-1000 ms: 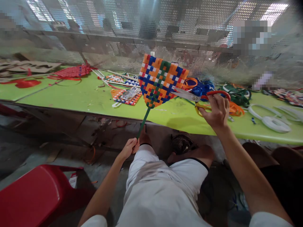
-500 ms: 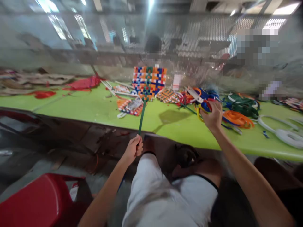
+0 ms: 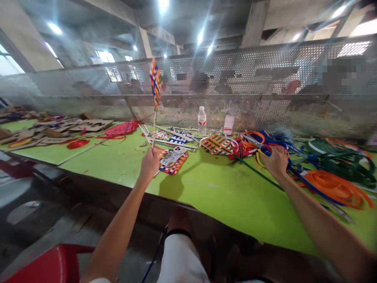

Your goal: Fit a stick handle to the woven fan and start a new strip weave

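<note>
My left hand (image 3: 149, 162) is closed round the thin handle of a woven fan (image 3: 156, 84), made of orange, blue, white and green strips. The fan stands upright above the table and is turned almost edge-on. My right hand (image 3: 276, 160) is at the pile of strips, closed on scissors (image 3: 253, 140) with red and yellow handles. Their blades point left; whether they rest on the pile I cannot tell. Below the fan, a phone (image 3: 173, 156) lies on a checkered woven piece (image 3: 178, 166). An orange and green woven piece (image 3: 216, 144) lies left of the scissors.
The green table (image 3: 224, 204) runs across the view, with a perforated metal screen (image 3: 235, 84) behind. A water bottle (image 3: 202, 121) stands near it. Orange strip coils (image 3: 335, 188) and green strips (image 3: 344, 159) lie right, cardboard pieces (image 3: 67, 129) left. A red stool (image 3: 44, 265) stands lower left.
The fan has moved left and up with my left hand and turned from face-on to nearly edge-on. My right hand still holds the scissors among the strips. The view has tilted upward.
</note>
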Motion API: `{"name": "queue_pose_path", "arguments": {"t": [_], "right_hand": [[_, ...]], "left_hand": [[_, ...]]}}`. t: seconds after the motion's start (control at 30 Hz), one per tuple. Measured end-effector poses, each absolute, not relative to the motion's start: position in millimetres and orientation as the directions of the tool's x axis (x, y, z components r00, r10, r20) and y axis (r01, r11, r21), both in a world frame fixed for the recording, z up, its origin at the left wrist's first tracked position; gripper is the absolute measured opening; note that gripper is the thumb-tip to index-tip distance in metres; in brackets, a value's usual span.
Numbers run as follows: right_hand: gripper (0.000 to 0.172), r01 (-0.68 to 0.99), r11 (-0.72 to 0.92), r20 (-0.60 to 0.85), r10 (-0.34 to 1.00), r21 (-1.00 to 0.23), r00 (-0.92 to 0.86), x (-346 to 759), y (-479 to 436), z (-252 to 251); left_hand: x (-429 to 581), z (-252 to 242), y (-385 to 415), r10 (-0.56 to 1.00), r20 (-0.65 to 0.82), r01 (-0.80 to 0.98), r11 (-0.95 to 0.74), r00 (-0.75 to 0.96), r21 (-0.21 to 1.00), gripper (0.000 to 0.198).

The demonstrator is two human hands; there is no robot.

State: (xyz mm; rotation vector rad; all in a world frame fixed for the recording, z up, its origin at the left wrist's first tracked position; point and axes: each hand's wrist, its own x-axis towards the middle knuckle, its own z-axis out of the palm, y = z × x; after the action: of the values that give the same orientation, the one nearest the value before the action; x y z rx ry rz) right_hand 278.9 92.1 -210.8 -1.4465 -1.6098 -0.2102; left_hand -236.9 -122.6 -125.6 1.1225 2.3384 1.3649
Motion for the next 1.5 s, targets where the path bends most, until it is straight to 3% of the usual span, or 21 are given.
{"name": "queue_pose_path", "arguments": {"t": [0.13, 0.27, 0.3, 0.37, 0.43, 0.5, 0.57, 0.67, 0.83, 1.1, 1.37, 1.5], "right_hand": [[0.049, 0.856, 0.351, 0.76, 0.646, -0.379, 0.071, 289, 91, -211], [0.049, 0.839, 0.412, 0.778, 0.628, -0.355, 0.021, 283, 86, -208], [0.049, 0.838, 0.416, 0.769, 0.64, -0.354, 0.006, 280, 84, -209], [0.049, 0.836, 0.419, 0.747, 0.665, -0.354, -0.017, 274, 81, -211], [0.048, 0.838, 0.416, 0.729, 0.684, -0.354, -0.032, 270, 78, -216], [0.047, 0.842, 0.408, 0.717, 0.696, -0.352, -0.038, 269, 77, -222], [0.046, 0.846, 0.399, 0.707, 0.706, -0.353, -0.038, 271, 76, -226], [0.046, 0.854, 0.382, 0.695, 0.718, -0.353, -0.034, 278, 76, -229], [0.047, 0.867, 0.361, 0.68, 0.733, -0.344, -0.036, 285, 77, -230], [0.049, 0.858, 0.376, 0.652, 0.756, -0.35, -0.065, 283, 69, -227], [0.053, 0.883, 0.299, 0.575, 0.817, -0.362, -0.041, 274, 64, -222], [0.05, 0.894, 0.214, 0.568, 0.821, -0.393, 0.054, 275, 64, -219]], "left_hand": [[-258, -121, -103, 0.666, 0.216, 0.64, 0.495, -0.714, 0.588, 0.033], [-234, -138, -81, 0.674, 0.229, 0.7, 0.597, -0.702, 0.392, 0.05], [-221, -141, -74, 0.692, 0.266, 0.738, 0.589, -0.671, 0.329, 0.054], [-185, -143, -60, 0.801, 0.342, 0.864, 0.497, -0.491, 0.078, 0.059], [-140, -142, -45, 0.934, 0.28, 0.97, 0.242, -0.224, -0.03, 0.057], [-94, -143, -31, 0.968, 0.248, 0.999, -0.028, 0.031, -0.015, 0.052], [-58, -151, -19, 0.926, 0.315, 0.972, -0.231, 0.207, 0.04, 0.044], [-35, -172, -9, 0.915, 0.274, 0.943, -0.326, 0.297, 0.068, 0.038], [-49, -195, -1, 0.943, 0.166, 0.943, -0.31, 0.289, 0.124, 0.036], [-36, -197, 12, 0.956, 0.132, 0.941, -0.282, 0.261, 0.185, 0.036], [-35, -198, 12, 0.978, 0.134, 0.95, -0.19, 0.16, 0.248, 0.043], [-32, -197, 9, 0.98, 0.156, 0.951, -0.165, 0.127, 0.262, 0.046]]}}
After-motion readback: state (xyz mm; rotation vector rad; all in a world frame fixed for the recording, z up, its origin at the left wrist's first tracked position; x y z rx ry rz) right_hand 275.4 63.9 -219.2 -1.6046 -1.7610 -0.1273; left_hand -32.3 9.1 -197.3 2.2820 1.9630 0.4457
